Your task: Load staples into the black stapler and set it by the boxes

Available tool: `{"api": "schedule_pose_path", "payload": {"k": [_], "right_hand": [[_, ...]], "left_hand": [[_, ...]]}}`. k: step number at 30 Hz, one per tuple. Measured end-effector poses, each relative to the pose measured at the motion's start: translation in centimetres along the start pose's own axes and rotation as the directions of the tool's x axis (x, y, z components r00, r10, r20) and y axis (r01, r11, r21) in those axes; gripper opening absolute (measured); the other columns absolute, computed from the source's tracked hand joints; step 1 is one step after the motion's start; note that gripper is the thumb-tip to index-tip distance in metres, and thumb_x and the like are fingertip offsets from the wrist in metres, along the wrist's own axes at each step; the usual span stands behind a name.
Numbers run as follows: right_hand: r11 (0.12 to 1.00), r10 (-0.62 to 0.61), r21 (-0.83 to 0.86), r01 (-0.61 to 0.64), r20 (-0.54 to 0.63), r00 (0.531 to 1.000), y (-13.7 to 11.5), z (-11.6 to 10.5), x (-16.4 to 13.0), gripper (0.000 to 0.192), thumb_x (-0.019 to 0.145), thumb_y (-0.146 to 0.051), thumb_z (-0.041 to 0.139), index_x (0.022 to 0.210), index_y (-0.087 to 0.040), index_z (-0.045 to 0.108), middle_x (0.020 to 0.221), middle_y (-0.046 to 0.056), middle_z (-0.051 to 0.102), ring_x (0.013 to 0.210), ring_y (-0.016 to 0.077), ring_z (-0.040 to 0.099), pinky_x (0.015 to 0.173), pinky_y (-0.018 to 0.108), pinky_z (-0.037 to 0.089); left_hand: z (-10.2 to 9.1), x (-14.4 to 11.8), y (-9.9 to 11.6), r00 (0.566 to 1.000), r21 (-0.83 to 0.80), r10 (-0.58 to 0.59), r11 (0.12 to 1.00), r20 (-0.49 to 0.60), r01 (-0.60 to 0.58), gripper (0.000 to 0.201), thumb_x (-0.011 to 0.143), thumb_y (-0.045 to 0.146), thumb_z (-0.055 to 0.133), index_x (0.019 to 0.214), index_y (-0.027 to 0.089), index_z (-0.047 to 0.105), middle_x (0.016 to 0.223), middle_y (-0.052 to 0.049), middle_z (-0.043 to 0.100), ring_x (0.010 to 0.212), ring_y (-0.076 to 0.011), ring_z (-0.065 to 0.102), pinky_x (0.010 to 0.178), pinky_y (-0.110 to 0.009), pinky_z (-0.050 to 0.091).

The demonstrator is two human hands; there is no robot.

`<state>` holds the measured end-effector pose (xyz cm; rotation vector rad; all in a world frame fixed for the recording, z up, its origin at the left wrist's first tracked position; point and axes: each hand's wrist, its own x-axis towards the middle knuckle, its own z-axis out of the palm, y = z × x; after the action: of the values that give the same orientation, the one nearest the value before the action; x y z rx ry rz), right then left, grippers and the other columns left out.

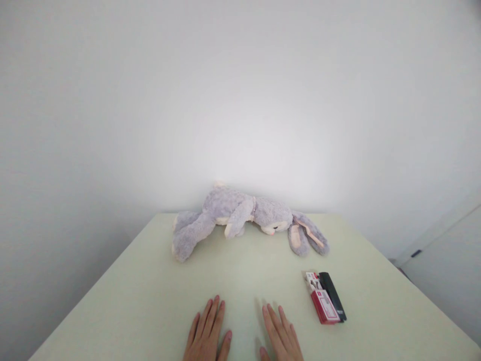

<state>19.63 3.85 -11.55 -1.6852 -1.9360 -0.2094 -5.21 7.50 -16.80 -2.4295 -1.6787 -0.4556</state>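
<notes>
My left hand (208,332) and my right hand (280,335) lie flat, palms down, on the pale table (124,301) near its front edge, fingers slightly apart, holding nothing. A grey plush rabbit (240,213) lies on its side at the far end of the table, its long ears stretched to the right. A small red and white box (321,304) lies to the right of my right hand, with a slim black object (332,294) touching its right side.
A plain white wall stands right behind the table's far edge. A white cabinet or door (443,271) with a dark handle is at the far right, beyond the table.
</notes>
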Motion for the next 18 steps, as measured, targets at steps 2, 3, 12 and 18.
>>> {"api": "schedule_pose_path", "payload": {"k": [2, 3, 12, 18], "right_hand": [[0.997, 0.015, -0.073, -0.015, -0.005, 1.000, 1.5, 2.2, -1.3, 0.081, 0.094, -0.029, 0.045, 0.159, -0.040, 0.000, 0.144, 0.001, 0.061, 0.128, 0.0358, 0.062, 0.097, 0.055, 0.054], [0.995, 0.013, -0.099, -0.014, -0.012, 1.000, 2.0, 3.0, -1.9, 0.082, 0.093, -0.029, 0.046, 0.160, -0.041, 0.000, 0.145, 0.001, 0.060, 0.128, 0.0358, 0.062, 0.099, 0.057, 0.052], [0.984, 0.022, -0.175, -0.034, -0.069, 0.997, 1.8, 4.5, -2.4, 0.075, 0.094, -0.033, 0.043, 0.162, -0.040, 0.011, 0.150, 0.001, 0.054, 0.130, 0.0356, 0.060, 0.107, 0.061, 0.042], [0.987, 0.030, -0.155, -0.042, -0.081, 0.996, 1.8, 4.5, -2.4, 0.074, 0.094, -0.034, 0.043, 0.161, -0.041, 0.014, 0.150, 0.000, 0.055, 0.130, 0.0353, 0.060, 0.107, 0.061, 0.042]], "left_hand": [[-0.1, 0.1, 0.2, 1.000, 0.000, -0.005, 1.000, -0.002, 0.005, 0.065, 0.101, 0.046, 0.045, 0.160, 0.035, 0.020, 0.163, 0.000, 0.038, 0.146, -0.0229, 0.045, 0.115, -0.043, 0.041], [-0.2, 0.1, 0.3, 1.000, 0.004, -0.007, 1.000, -0.008, 0.008, 0.065, 0.101, 0.046, 0.045, 0.160, 0.036, 0.021, 0.162, 0.000, 0.039, 0.146, -0.0230, 0.045, 0.115, -0.043, 0.040], [-1.2, 0.4, 0.5, 1.000, 0.000, 0.018, 1.000, -0.026, -0.018, 0.065, 0.100, 0.051, 0.047, 0.159, 0.041, 0.022, 0.163, 0.000, 0.038, 0.145, -0.0254, 0.046, 0.112, -0.046, 0.041], [-1.1, 0.3, 0.5, 0.999, 0.019, 0.003, 1.000, 0.032, -0.004, 0.064, 0.101, 0.051, 0.045, 0.159, 0.040, 0.020, 0.164, -0.001, 0.036, 0.146, -0.0250, 0.044, 0.115, -0.046, 0.039]]}}
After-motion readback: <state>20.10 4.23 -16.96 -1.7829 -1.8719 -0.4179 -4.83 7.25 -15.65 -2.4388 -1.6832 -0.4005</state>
